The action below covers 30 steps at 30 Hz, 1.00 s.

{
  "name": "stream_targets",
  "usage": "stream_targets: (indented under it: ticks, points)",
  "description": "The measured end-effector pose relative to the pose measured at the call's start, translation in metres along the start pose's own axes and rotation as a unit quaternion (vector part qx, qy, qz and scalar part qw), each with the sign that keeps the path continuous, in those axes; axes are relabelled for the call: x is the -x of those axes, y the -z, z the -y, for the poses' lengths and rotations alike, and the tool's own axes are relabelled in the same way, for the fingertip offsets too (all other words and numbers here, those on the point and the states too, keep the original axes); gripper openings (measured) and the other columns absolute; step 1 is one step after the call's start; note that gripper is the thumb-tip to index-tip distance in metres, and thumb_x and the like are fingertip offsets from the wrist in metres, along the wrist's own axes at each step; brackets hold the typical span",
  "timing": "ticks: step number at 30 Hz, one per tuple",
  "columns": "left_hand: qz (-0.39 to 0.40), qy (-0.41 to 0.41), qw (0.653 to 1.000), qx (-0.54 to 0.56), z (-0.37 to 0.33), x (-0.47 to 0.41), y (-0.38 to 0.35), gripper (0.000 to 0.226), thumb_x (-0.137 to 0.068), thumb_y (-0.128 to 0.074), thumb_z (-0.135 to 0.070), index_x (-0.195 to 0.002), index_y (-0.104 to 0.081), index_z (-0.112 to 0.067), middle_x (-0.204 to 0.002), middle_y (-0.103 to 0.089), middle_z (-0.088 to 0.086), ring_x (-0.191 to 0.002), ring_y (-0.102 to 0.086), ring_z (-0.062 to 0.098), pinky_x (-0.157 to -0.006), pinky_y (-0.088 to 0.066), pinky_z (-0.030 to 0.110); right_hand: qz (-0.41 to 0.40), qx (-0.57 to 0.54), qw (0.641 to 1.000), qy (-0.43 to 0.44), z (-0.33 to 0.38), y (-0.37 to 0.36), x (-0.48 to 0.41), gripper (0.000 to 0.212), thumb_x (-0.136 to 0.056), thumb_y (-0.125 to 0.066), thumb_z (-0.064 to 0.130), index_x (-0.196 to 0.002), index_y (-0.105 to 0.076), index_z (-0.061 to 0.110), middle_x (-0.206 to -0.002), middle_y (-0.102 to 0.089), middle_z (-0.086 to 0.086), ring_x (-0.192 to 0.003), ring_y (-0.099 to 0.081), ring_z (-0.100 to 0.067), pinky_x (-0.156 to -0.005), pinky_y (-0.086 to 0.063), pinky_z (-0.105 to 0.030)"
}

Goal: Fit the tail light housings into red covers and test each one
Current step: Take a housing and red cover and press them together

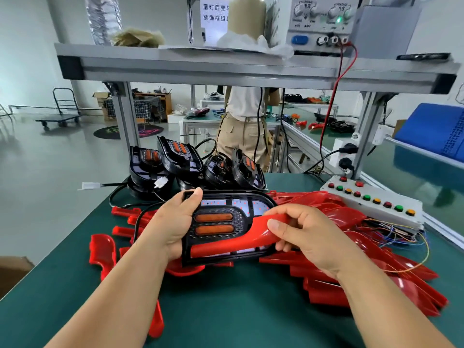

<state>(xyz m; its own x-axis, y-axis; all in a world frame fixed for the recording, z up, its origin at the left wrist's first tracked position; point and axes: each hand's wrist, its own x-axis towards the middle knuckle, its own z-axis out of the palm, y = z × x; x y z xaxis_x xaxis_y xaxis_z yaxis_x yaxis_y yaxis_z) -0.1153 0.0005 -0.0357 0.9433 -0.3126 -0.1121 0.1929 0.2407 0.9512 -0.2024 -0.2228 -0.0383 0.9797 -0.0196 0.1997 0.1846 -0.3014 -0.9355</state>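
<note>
Two hands are on one black tail light housing (221, 223), which you hold up just left of the button box (371, 198), above the green bench top (238, 312). Your left hand (170, 222) grips the housing's left end, thumb curled over its top corner, fingers hidden behind it. Your right hand (308, 237) pinches a red cover (238, 242), thumb on its face and fingers curled beneath. The cover lies slantwise across the housing's lower right part and touches it; you cannot tell whether it is seated. Two orange lenses show on the housing between your hands. A heap of loose red covers (376, 262) lies in front of the button box and runs under your right wrist. More black housings (190, 164) stand stacked well left of the box, behind your left hand. Above the box, on the shelf, sits a power supply (324, 23) with a green lamp lit.
</note>
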Motion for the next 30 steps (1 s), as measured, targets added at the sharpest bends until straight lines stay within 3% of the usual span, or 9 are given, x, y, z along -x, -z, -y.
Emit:
stream_targets:
  ticks: [4, 10, 15, 18, 20, 22, 24, 26, 30]
  points:
    - [0.004, 0.007, 1.0, 0.016, 0.001, 0.002, -0.004, 0.026, -0.1, -0.051, -0.033, -0.107, -0.062, -0.01, -0.093, -0.074, 0.023, -0.074, -0.073, 0.039, -0.056, -0.058, 0.046, -0.002, 0.017, 0.999, -0.027, -0.001, -0.002, 0.0, 0.014, -0.089, -0.069, 0.02, -0.101, -0.063, 0.021, -0.062, -0.067, 0.002, -0.054, -0.06, -0.011, -0.052, -0.047, -0.019]
    - [0.01, -0.009, 1.0, 0.024, 0.001, 0.001, -0.003, 0.033, -0.101, -0.05, -0.034, -0.111, -0.062, -0.005, -0.096, -0.073, 0.024, -0.078, -0.073, 0.04, -0.059, -0.058, 0.047, -0.023, 0.075, 0.993, -0.087, -0.001, -0.006, 0.0, 0.028, -0.084, -0.071, 0.037, -0.097, -0.054, 0.019, -0.061, -0.068, -0.001, -0.045, -0.054, -0.011, -0.044, -0.04, -0.015]
    - [0.024, -0.037, 0.999, 0.012, -0.003, 0.0, 0.0, 0.034, -0.101, -0.049, -0.035, -0.111, -0.062, -0.006, -0.098, -0.072, 0.025, -0.081, -0.072, 0.041, -0.061, -0.058, 0.048, -0.064, 0.11, 0.989, -0.077, -0.003, -0.011, -0.001, 0.036, -0.08, -0.073, 0.045, -0.1, -0.046, 0.032, -0.065, -0.069, -0.003, -0.043, -0.055, -0.005, -0.045, -0.042, -0.015]
    - [0.02, -0.039, 0.999, 0.013, -0.004, 0.0, 0.003, 0.038, -0.102, -0.047, -0.037, -0.104, -0.07, -0.008, -0.099, -0.073, 0.024, -0.083, -0.073, 0.04, -0.061, -0.058, 0.047, -0.122, 0.191, 0.972, -0.069, -0.003, -0.011, 0.0, 0.051, -0.068, -0.072, 0.065, -0.097, -0.044, 0.034, -0.075, -0.064, 0.004, -0.061, -0.06, -0.005, -0.053, -0.04, -0.021]
    - [0.017, -0.034, 0.999, 0.029, -0.005, -0.001, 0.006, 0.043, -0.102, -0.046, -0.039, -0.093, -0.077, -0.01, -0.099, -0.073, 0.025, -0.083, -0.073, 0.041, -0.061, -0.059, 0.047, -0.145, 0.204, 0.964, -0.086, -0.002, -0.011, 0.0, 0.074, -0.052, -0.062, 0.085, -0.103, -0.046, 0.034, -0.087, -0.062, 0.008, -0.078, -0.06, -0.007, -0.062, -0.041, -0.023]
    - [0.018, -0.029, 0.998, 0.047, -0.006, -0.001, 0.006, 0.046, -0.101, -0.046, -0.04, -0.091, -0.078, -0.009, -0.099, -0.072, 0.027, -0.083, -0.072, 0.042, -0.06, -0.059, 0.047, -0.145, 0.109, 0.978, -0.104, -0.002, -0.016, 0.0, 0.087, -0.042, -0.06, 0.089, -0.106, -0.054, 0.03, -0.093, -0.068, 0.006, -0.084, -0.066, -0.013, -0.071, -0.05, -0.027]
    - [0.015, -0.023, 0.997, 0.067, -0.006, 0.0, 0.004, 0.045, -0.099, -0.048, -0.041, -0.099, -0.075, -0.005, -0.1, -0.071, 0.029, -0.083, -0.072, 0.044, -0.059, -0.059, 0.047, -0.094, -0.087, 0.986, -0.111, 0.0, -0.023, -0.001, 0.075, -0.049, -0.072, 0.074, -0.104, -0.064, 0.024, -0.095, -0.074, 0.002, -0.083, -0.071, -0.015, -0.073, -0.056, -0.03]
    - [0.012, -0.024, 0.997, 0.078, -0.005, 0.001, 0.001, 0.044, -0.098, -0.05, -0.04, -0.111, -0.069, -0.003, -0.1, -0.071, 0.029, -0.083, -0.071, 0.044, -0.059, -0.059, 0.048, -0.041, -0.263, 0.956, -0.119, 0.002, -0.03, -0.001, 0.055, -0.058, -0.078, 0.049, -0.101, -0.069, 0.016, -0.099, -0.075, -0.007, -0.085, -0.072, -0.018, -0.071, -0.058, -0.031]
    - [0.023, -0.063, 0.996, 0.065, -0.004, 0.006, -0.011, 0.058, -0.085, -0.062, -0.039, -0.135, -0.046, -0.015, -0.1, -0.074, 0.02, -0.083, -0.073, 0.039, -0.061, -0.059, 0.048, -0.054, -0.316, 0.943, -0.093, -0.001, -0.029, -0.004, 0.035, -0.065, -0.074, 0.04, -0.089, -0.073, 0.014, -0.086, -0.074, -0.012, -0.074, -0.072, -0.021, -0.063, -0.059, -0.033]
